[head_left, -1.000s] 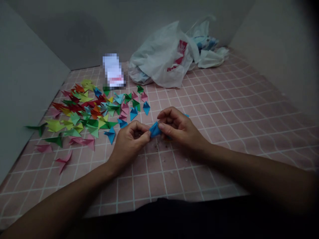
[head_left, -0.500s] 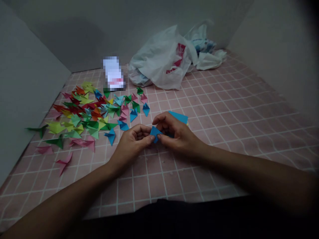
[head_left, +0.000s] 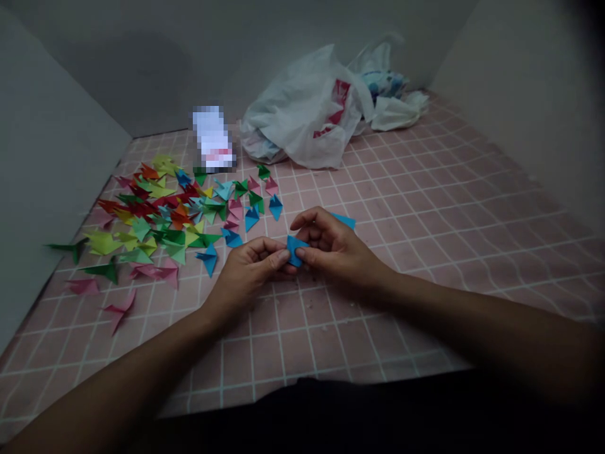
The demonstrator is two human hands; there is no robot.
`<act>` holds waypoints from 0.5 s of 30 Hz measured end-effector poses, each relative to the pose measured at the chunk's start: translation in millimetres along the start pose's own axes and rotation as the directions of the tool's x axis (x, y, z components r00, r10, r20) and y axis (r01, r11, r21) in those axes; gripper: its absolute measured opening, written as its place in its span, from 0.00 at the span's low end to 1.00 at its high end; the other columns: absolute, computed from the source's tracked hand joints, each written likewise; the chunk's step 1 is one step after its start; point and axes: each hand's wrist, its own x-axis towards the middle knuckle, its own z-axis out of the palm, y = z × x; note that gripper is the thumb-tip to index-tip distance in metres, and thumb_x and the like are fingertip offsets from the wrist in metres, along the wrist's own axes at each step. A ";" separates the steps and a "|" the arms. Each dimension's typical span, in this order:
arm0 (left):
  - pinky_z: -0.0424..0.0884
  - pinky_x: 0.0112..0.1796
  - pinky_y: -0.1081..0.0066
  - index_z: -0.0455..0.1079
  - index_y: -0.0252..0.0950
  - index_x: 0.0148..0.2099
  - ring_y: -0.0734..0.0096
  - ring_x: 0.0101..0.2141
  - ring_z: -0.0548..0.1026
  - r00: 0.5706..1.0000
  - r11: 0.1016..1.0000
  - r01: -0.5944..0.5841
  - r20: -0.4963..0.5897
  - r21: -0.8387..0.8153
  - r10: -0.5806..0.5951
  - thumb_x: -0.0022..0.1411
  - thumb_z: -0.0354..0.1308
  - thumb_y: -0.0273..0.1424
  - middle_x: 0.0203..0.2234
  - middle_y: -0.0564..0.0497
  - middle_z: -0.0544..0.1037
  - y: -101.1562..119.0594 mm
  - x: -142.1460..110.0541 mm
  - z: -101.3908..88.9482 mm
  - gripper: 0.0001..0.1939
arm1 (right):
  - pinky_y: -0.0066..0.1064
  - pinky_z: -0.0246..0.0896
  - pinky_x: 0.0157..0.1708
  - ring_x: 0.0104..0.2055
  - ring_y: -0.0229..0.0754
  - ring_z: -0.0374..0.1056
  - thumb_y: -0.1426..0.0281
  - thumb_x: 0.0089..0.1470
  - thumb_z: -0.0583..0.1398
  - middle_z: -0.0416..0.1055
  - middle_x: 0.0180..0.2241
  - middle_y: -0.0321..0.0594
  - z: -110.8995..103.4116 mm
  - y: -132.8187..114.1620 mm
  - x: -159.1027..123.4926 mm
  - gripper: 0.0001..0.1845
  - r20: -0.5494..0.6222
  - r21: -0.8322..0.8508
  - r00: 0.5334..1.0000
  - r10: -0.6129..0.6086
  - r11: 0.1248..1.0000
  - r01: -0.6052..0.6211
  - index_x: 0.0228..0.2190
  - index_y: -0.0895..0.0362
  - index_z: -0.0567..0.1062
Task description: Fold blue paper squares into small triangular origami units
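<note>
A small piece of folded blue origami paper [head_left: 293, 248] is held between both hands above the checked cloth. My left hand [head_left: 255, 265] pinches its left side with thumb and fingers. On its right side, my right hand [head_left: 333, 249] grips the paper, thumb on the near face and index finger arched above. Partly hidden behind my right hand lies more blue paper [head_left: 345, 220]. Left of my hands, folded paper cranes [head_left: 174, 221] in many colours lie in a loose pile, with a blue crane [head_left: 208, 257] nearest my left hand.
Behind the cranes a phone [head_left: 212, 139] with a lit, blurred screen is propped up. A white plastic bag [head_left: 302, 113] with red print sits at the back, beside another crumpled bag [head_left: 399, 110]. Pale walls [head_left: 529, 94] border the pink checked cloth [head_left: 454, 227].
The blue paper has turned slightly between my fingers, its point now tipped to the right. My right hand covers more of the blue paper behind it. The view has shifted a little.
</note>
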 end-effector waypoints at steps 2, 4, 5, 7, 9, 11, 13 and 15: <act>0.78 0.36 0.73 0.76 0.35 0.34 0.74 0.30 0.79 1.000 1.000 0.000 0.002 0.002 0.000 0.55 0.72 0.34 0.28 0.53 0.80 -0.1 -0.1 -0.5 0.10 | 0.27 0.59 0.28 0.29 0.34 0.64 0.72 0.53 0.63 0.66 0.29 0.30 -0.1 0.1 -0.1 0.16 0.013 0.019 1.000 -0.003 1.000 0.003 0.43 0.53 0.65; 0.77 0.36 0.73 0.76 0.35 0.33 0.74 0.29 0.79 1.000 1.000 0.002 0.001 0.007 -0.002 0.55 0.71 0.34 0.28 0.53 0.80 -0.5 -0.2 -1.0 0.09 | 0.27 0.59 0.29 0.30 0.34 0.64 0.72 0.54 0.63 0.66 0.29 0.30 -0.1 -0.2 -0.3 0.16 0.018 0.016 1.000 -0.010 1.000 0.009 0.43 0.53 0.66; 0.77 0.36 0.73 0.76 0.35 0.33 0.74 0.29 0.79 1.000 1.000 0.005 0.001 0.012 -0.005 0.55 0.71 0.34 0.27 0.53 0.80 -0.8 -0.3 -1.2 0.09 | 0.27 0.59 0.29 0.30 0.35 0.64 0.72 0.54 0.63 0.65 0.29 0.30 0.0 -0.5 -0.4 0.16 0.017 0.010 1.000 -0.013 1.000 0.013 0.43 0.53 0.66; 0.76 0.35 0.74 0.75 0.35 0.32 0.74 0.28 0.79 1.000 1.000 0.008 -0.002 0.026 -0.007 0.56 0.71 0.34 0.26 0.53 0.80 -1.4 -0.5 -1.4 0.09 | 0.27 0.59 0.29 0.30 0.35 0.63 0.72 0.53 0.63 0.65 0.30 0.31 0.5 -1.4 -0.6 0.15 0.008 -0.005 1.000 -0.020 1.000 0.020 0.42 0.53 0.66; 0.76 0.35 0.74 0.75 0.36 0.32 0.75 0.28 0.78 1.000 0.999 0.006 -0.013 0.038 -0.006 0.57 0.71 0.34 0.26 0.53 0.80 -1.8 -0.5 -1.2 0.09 | 0.27 0.59 0.30 0.31 0.35 0.63 0.73 0.53 0.63 0.64 0.31 0.31 1.1 -2.0 -0.8 0.15 -0.002 -0.020 1.000 -0.019 1.000 0.019 0.42 0.53 0.66; 0.76 0.36 0.74 0.75 0.36 0.32 0.75 0.28 0.78 1.000 0.999 -0.002 -0.017 0.037 0.003 0.56 0.71 0.33 0.25 0.54 0.80 -1.8 -0.5 -0.7 0.09 | 0.27 0.59 0.30 0.32 0.35 0.64 0.73 0.52 0.63 0.65 0.31 0.32 1.3 -1.8 -0.8 0.16 -0.006 -0.026 1.000 -0.018 1.000 0.018 0.42 0.53 0.66; 0.75 0.35 0.74 0.75 0.36 0.32 0.75 0.28 0.78 1.000 1.000 -0.010 -0.010 0.027 0.011 0.56 0.72 0.33 0.25 0.54 0.80 -1.5 -0.5 -0.3 0.09 | 0.27 0.59 0.31 0.32 0.35 0.64 0.74 0.52 0.63 0.65 0.32 0.32 1.0 -0.8 -0.6 0.15 0.002 -0.024 1.000 -0.021 0.999 0.021 0.41 0.54 0.66; 0.74 0.35 0.74 0.75 0.35 0.32 0.75 0.28 0.78 1.000 1.000 -0.014 0.003 0.017 0.014 0.56 0.72 0.33 0.25 0.54 0.80 -1.4 -0.6 -0.3 0.09 | 0.26 0.59 0.30 0.32 0.35 0.63 0.75 0.51 0.62 0.64 0.31 0.32 0.1 0.7 -0.1 0.15 0.017 -0.013 0.999 -0.040 0.999 0.041 0.41 0.54 0.66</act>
